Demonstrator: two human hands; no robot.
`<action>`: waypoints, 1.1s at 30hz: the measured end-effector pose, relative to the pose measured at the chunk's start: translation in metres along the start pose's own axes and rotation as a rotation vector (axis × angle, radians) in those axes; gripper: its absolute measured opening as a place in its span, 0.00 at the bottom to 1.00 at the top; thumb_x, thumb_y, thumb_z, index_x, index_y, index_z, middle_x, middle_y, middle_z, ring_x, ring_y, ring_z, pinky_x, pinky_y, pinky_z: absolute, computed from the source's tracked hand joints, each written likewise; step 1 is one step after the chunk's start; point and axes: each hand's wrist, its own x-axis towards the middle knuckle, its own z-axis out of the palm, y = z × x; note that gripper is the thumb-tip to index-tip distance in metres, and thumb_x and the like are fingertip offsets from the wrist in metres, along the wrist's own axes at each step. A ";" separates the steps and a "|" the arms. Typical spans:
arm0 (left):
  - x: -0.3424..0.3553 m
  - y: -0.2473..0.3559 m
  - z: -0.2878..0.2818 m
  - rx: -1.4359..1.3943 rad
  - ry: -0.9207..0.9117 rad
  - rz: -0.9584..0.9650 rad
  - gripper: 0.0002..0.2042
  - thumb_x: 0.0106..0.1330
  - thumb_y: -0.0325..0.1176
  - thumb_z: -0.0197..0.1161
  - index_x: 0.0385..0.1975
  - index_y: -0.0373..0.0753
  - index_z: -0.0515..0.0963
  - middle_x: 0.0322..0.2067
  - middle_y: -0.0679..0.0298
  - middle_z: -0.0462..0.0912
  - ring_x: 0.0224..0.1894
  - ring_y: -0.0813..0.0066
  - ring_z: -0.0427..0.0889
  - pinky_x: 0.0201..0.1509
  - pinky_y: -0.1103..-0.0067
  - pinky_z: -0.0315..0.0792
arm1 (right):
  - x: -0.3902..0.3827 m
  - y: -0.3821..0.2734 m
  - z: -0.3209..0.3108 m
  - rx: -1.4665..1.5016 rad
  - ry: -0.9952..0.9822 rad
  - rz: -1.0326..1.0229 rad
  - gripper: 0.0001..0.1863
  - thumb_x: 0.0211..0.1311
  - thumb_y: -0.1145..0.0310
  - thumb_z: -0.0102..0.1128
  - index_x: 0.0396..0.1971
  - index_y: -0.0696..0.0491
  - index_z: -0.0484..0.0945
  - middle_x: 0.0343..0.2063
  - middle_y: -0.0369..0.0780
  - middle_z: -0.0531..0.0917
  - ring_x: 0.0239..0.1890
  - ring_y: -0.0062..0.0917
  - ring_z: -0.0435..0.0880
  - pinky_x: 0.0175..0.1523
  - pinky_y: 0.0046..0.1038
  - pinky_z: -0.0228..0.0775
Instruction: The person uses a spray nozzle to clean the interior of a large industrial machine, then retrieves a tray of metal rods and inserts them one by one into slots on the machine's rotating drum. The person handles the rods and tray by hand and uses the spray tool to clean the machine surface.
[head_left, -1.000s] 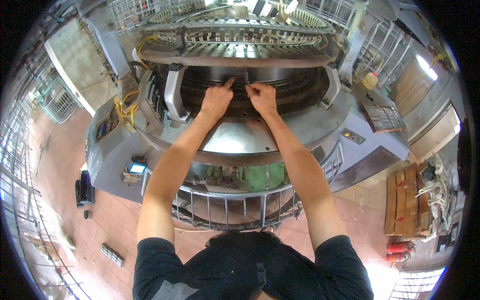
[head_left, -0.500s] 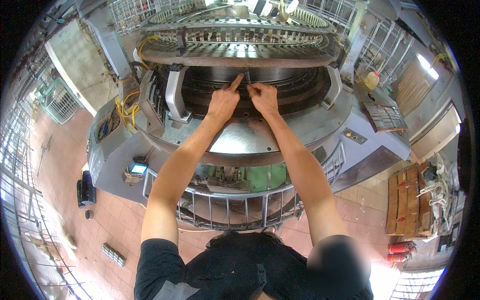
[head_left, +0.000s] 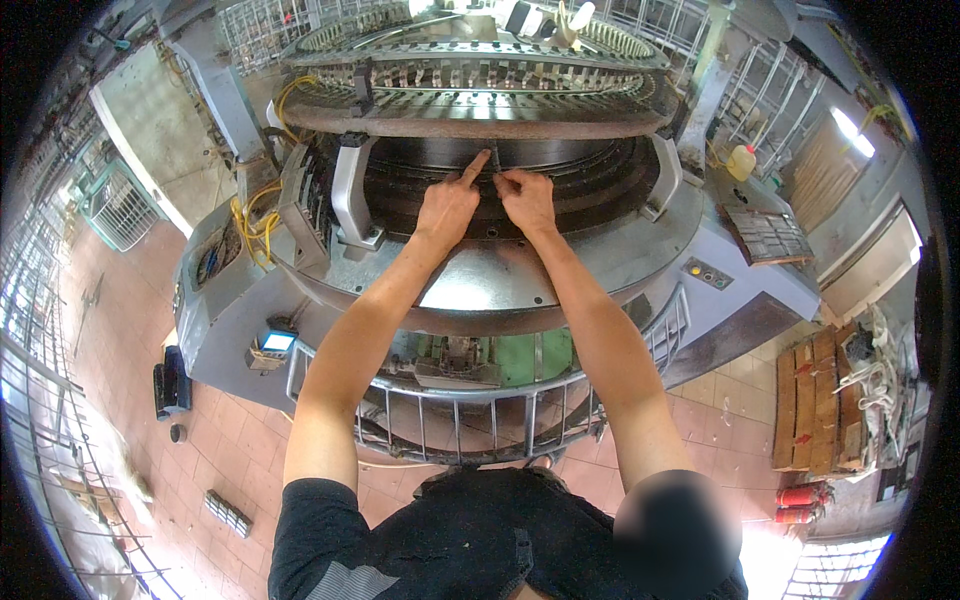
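Both hands reach into the open gap of a round knitting machine [head_left: 470,293], under its upper ring. With the index finger stretched out, my left hand [head_left: 448,208] touches the dark cylinder wall [head_left: 430,150]; its other fingers are curled and hold nothing that I can see. Close beside it on the right, my right hand [head_left: 528,199] is closed in a pinch, thumb and index finger together against the same wall. A thin dark sliver shows just above these fingertips, too small to make out. The two hands are slightly apart.
The heavy upper ring [head_left: 480,128] hangs right above my hands. Metal brackets [head_left: 352,190] flank the gap. A curved guard rail [head_left: 460,400] runs below my forearms. Yellow cables [head_left: 258,222] hang at the left, a lit screen [head_left: 277,341] lower down. Wooden crates [head_left: 805,405] stand at right.
Hardly anything differs. Both hands stay at the same spot on the cylinder wall, and the view has shifted very slightly.
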 end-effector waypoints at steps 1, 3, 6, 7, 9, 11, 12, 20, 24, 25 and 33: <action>0.000 0.000 0.000 0.000 -0.005 -0.002 0.05 0.51 0.19 0.64 0.27 0.30 0.84 0.73 0.63 0.59 0.37 0.64 0.88 0.37 0.70 0.84 | 0.000 0.000 0.000 -0.002 0.004 -0.003 0.11 0.61 0.63 0.64 0.34 0.55 0.88 0.30 0.50 0.86 0.33 0.46 0.86 0.42 0.40 0.77; 0.000 0.001 0.000 -0.002 -0.003 -0.001 0.06 0.50 0.19 0.64 0.27 0.30 0.84 0.73 0.63 0.59 0.37 0.64 0.88 0.38 0.71 0.84 | 0.000 -0.001 0.000 -0.004 0.006 0.005 0.11 0.61 0.63 0.64 0.34 0.55 0.87 0.30 0.50 0.86 0.33 0.46 0.86 0.42 0.40 0.77; 0.001 0.001 0.000 0.034 -0.036 -0.013 0.10 0.48 0.19 0.67 0.32 0.33 0.86 0.72 0.65 0.60 0.40 0.71 0.84 0.40 0.76 0.84 | 0.000 -0.001 0.000 -0.004 0.003 0.024 0.11 0.61 0.63 0.64 0.33 0.56 0.87 0.30 0.50 0.86 0.33 0.46 0.86 0.41 0.39 0.77; 0.001 0.001 0.001 0.038 -0.042 -0.015 0.10 0.48 0.19 0.67 0.32 0.33 0.86 0.72 0.65 0.61 0.40 0.71 0.84 0.40 0.76 0.84 | 0.000 -0.001 0.000 -0.004 0.003 0.019 0.11 0.61 0.63 0.64 0.33 0.56 0.87 0.30 0.49 0.86 0.33 0.46 0.86 0.41 0.39 0.77; 0.001 0.001 0.001 0.044 -0.036 -0.016 0.10 0.48 0.20 0.67 0.32 0.33 0.86 0.72 0.66 0.61 0.40 0.71 0.84 0.39 0.76 0.84 | 0.000 0.000 0.000 0.004 0.010 0.007 0.11 0.60 0.63 0.64 0.32 0.56 0.87 0.29 0.50 0.86 0.33 0.45 0.86 0.41 0.39 0.77; 0.002 0.001 0.001 0.047 -0.038 -0.013 0.10 0.48 0.20 0.67 0.32 0.33 0.86 0.72 0.66 0.61 0.40 0.71 0.84 0.39 0.76 0.84 | 0.000 0.000 0.001 0.019 0.016 0.011 0.11 0.60 0.63 0.65 0.32 0.56 0.87 0.29 0.50 0.86 0.33 0.45 0.86 0.41 0.39 0.77; 0.002 0.001 0.001 0.048 -0.037 -0.011 0.10 0.48 0.20 0.67 0.32 0.33 0.86 0.72 0.66 0.61 0.40 0.71 0.84 0.39 0.76 0.84 | 0.000 0.001 0.001 0.012 0.024 -0.012 0.11 0.60 0.64 0.65 0.32 0.56 0.87 0.29 0.50 0.86 0.33 0.45 0.86 0.41 0.39 0.77; 0.002 0.003 -0.002 0.029 -0.040 -0.025 0.10 0.49 0.19 0.65 0.33 0.32 0.86 0.72 0.66 0.62 0.40 0.69 0.85 0.39 0.75 0.84 | 0.000 -0.002 -0.001 0.000 -0.003 0.028 0.11 0.60 0.65 0.64 0.32 0.57 0.87 0.28 0.50 0.86 0.32 0.45 0.86 0.40 0.39 0.77; 0.002 0.001 0.002 0.026 -0.042 -0.013 0.09 0.50 0.19 0.65 0.32 0.32 0.86 0.72 0.67 0.62 0.40 0.69 0.85 0.39 0.75 0.84 | -0.001 -0.004 -0.001 -0.056 0.034 -0.022 0.11 0.60 0.65 0.64 0.31 0.57 0.87 0.29 0.50 0.86 0.32 0.45 0.86 0.41 0.39 0.77; 0.002 0.000 0.003 0.012 -0.018 -0.003 0.08 0.51 0.19 0.64 0.30 0.31 0.85 0.72 0.66 0.61 0.38 0.67 0.86 0.38 0.73 0.84 | -0.001 -0.004 -0.001 -0.058 0.031 -0.012 0.11 0.60 0.65 0.64 0.31 0.57 0.87 0.29 0.50 0.86 0.33 0.45 0.86 0.41 0.39 0.77; 0.002 -0.001 0.006 -0.012 0.030 0.017 0.06 0.53 0.19 0.62 0.29 0.29 0.84 0.73 0.65 0.60 0.35 0.63 0.88 0.37 0.70 0.84 | 0.000 0.002 0.002 -0.076 0.080 -0.094 0.10 0.60 0.65 0.66 0.34 0.57 0.87 0.24 0.50 0.85 0.25 0.38 0.86 0.35 0.33 0.76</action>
